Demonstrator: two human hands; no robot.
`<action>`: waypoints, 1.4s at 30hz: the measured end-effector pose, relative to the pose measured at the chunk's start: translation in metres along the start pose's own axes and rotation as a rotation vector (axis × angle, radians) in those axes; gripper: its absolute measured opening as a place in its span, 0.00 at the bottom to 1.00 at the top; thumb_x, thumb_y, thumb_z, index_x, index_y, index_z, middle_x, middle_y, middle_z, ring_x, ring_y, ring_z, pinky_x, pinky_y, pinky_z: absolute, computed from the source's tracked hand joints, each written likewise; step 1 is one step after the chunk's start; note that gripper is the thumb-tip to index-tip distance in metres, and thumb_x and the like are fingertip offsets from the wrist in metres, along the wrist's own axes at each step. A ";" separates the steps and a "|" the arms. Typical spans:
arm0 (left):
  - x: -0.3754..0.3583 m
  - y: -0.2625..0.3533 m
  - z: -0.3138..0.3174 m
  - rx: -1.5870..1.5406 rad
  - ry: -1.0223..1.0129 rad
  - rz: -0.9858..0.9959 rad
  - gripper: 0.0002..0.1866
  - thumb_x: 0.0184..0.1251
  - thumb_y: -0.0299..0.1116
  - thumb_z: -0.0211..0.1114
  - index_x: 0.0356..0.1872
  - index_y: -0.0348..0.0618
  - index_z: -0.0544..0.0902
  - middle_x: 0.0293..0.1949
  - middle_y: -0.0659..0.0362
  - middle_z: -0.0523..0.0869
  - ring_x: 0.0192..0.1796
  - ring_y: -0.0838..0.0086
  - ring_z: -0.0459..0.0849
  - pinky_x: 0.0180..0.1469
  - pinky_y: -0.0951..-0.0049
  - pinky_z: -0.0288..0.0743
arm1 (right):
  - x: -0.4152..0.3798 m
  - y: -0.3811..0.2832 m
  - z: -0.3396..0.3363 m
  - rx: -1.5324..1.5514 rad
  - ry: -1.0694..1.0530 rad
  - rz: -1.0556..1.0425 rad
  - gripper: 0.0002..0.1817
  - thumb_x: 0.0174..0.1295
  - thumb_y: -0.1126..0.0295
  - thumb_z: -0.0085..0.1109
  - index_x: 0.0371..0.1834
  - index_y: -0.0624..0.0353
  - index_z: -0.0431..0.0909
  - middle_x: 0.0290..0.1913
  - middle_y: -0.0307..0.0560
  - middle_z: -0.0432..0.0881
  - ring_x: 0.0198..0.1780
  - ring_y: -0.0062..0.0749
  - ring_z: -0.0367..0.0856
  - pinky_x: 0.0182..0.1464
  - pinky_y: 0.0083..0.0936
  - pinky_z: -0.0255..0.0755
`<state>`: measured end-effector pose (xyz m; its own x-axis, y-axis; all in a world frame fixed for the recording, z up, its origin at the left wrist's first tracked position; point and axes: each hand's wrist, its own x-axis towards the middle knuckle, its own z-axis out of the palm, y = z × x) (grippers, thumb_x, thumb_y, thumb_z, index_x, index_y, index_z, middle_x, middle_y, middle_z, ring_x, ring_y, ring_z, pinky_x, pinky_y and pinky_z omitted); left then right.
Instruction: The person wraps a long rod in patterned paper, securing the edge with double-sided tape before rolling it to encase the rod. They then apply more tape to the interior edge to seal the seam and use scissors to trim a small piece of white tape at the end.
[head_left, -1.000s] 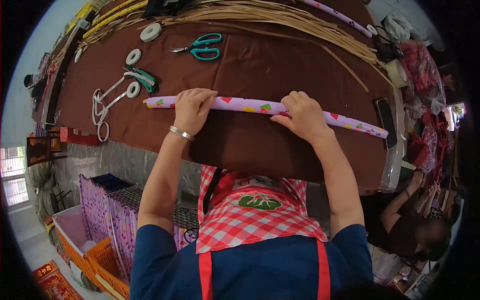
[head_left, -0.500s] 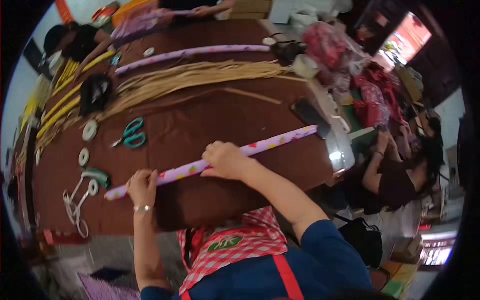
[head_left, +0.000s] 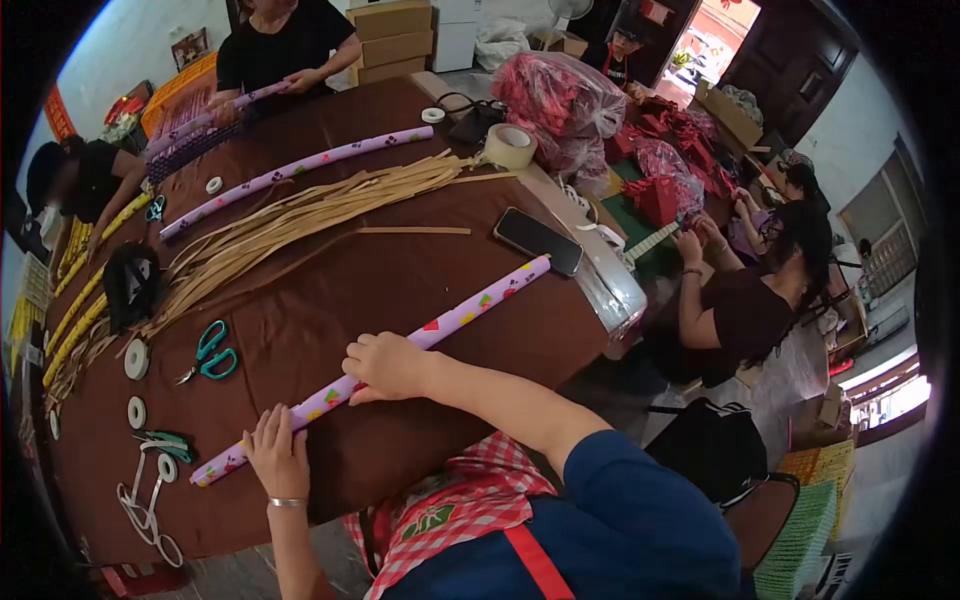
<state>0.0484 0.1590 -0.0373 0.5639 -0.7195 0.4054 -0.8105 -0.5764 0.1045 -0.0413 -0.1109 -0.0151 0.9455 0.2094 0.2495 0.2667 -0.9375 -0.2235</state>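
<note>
A long, slim lilac roll with red, green and yellow figures lies slanted across the brown-covered table. My right hand is closed over its middle, knuckles up and thumb on the near side. Close to the lower left end, my left hand holds the roll with its fingers laid over the top. Teal-handled scissors lie beyond my left hand. A second small green-handled tool and white tape rolls are on the left. What is inside the roll is hidden.
A phone lies by the roll's far end. Beyond are tan strips, another lilac roll and wide clear tape. A black bag sits left. Co-workers handle things at the back, left and right.
The view has shifted and tilted, so the table sits more slanted and more people show. Both hands stay on the lilac roll, the left one's fingers now lying straighter over it.
</note>
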 end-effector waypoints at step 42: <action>-0.021 -0.012 -0.031 0.061 -0.053 -0.120 0.30 0.54 0.36 0.72 0.61 0.46 0.75 0.55 0.60 0.80 0.61 0.61 0.75 0.67 0.44 0.58 | -0.069 0.036 -0.035 0.043 0.091 0.100 0.23 0.45 0.58 0.75 0.42 0.57 0.79 0.38 0.43 0.76 0.43 0.41 0.74 0.44 0.37 0.69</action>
<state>0.0415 0.1933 -0.0189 0.6652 -0.6625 0.3443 -0.7264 -0.6809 0.0933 -0.1032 -0.1687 -0.0078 0.9475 0.0877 0.3076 0.1814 -0.9393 -0.2911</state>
